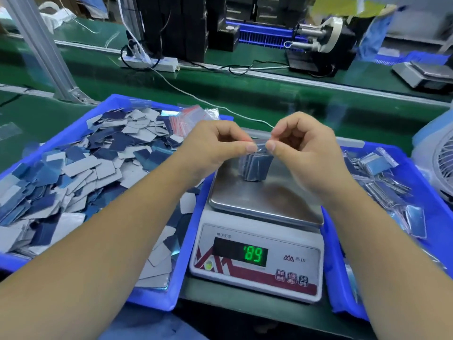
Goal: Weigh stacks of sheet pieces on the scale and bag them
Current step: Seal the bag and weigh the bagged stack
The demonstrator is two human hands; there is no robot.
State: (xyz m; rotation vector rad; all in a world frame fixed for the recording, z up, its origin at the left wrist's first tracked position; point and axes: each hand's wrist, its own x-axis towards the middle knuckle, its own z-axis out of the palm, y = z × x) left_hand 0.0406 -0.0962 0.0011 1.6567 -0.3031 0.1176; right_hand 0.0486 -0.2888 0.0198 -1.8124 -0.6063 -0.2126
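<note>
A small clear bag with a stack of blue-grey sheet pieces inside stands on the steel pan of the scale. My left hand and my right hand each pinch the bag's top edge between thumb and forefinger, close together above the pan. The green display shows 89. Loose sheet pieces fill the blue tray on the left. A bundle of empty clear bags with red strips lies at that tray's far edge.
A blue tray on the right holds several filled bags. A white fan stands at the far right. Behind, a power strip with cables, black machines and a second scale sit on the green bench.
</note>
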